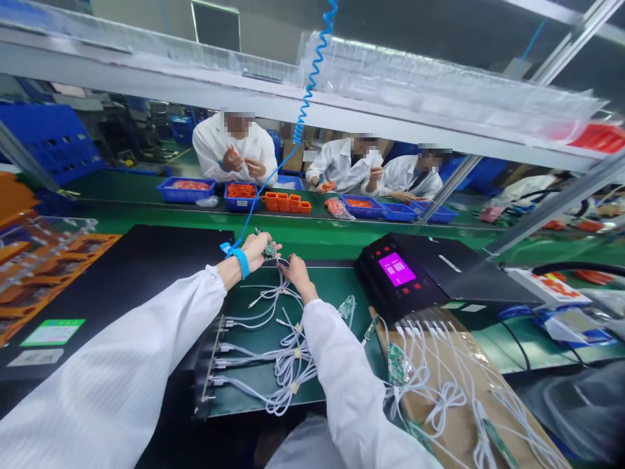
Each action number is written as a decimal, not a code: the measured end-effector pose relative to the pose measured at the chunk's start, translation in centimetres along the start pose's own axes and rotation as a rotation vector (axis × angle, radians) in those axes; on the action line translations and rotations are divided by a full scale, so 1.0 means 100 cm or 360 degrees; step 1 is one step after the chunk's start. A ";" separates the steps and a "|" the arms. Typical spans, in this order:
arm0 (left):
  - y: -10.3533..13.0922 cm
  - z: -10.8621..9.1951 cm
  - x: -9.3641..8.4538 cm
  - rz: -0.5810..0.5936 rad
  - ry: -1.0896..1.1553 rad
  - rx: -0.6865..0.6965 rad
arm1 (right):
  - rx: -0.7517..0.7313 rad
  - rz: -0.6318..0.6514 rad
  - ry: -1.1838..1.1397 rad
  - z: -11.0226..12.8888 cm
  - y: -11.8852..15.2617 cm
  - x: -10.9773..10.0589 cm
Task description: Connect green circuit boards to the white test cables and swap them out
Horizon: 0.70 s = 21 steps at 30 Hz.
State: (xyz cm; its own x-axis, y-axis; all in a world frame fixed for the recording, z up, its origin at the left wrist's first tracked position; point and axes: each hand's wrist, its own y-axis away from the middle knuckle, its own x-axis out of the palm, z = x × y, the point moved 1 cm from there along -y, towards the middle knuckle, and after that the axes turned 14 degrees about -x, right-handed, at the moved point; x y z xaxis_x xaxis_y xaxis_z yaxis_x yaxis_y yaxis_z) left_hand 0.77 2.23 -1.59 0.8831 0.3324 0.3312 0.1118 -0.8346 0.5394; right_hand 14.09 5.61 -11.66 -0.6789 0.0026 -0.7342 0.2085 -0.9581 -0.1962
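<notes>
My left hand (257, 249) is closed on a small green circuit board (270, 250), held above the green work surface. A blue wrist strap (240, 260) with a coiled blue cord (312, 71) is around that wrist. Just to the right, my right hand (297, 273) pinches a white cable (280, 279) close to the board. Whether the cable's end touches the board is too small to tell. Below both hands lie bundled white cables (288, 365), several of them plugged into the side of a black box (161, 260) at the left.
At the right stands a black tester (390, 280) with a lit purple screen (398, 268). White cables and green boards (398, 365) lie on brown cardboard (449, 397) before it. Across the bench, people in white coats sit behind blue bins (186, 190) of orange parts. A shelf (244, 98) crosses overhead.
</notes>
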 end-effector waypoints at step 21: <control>-0.024 -0.016 -0.028 -0.0057 -0.0069 0.0120 | -0.0410 0.0217 -0.1130 0.015 -0.009 -0.023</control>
State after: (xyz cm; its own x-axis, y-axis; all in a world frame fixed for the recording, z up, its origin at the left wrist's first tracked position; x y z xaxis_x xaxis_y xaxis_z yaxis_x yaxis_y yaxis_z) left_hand -2.73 3.99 -2.56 0.8967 0.3445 0.2779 0.1762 -0.8538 0.4898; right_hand 14.39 6.07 -8.85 -0.9067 -0.3784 -0.1864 0.4210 -0.8397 -0.3430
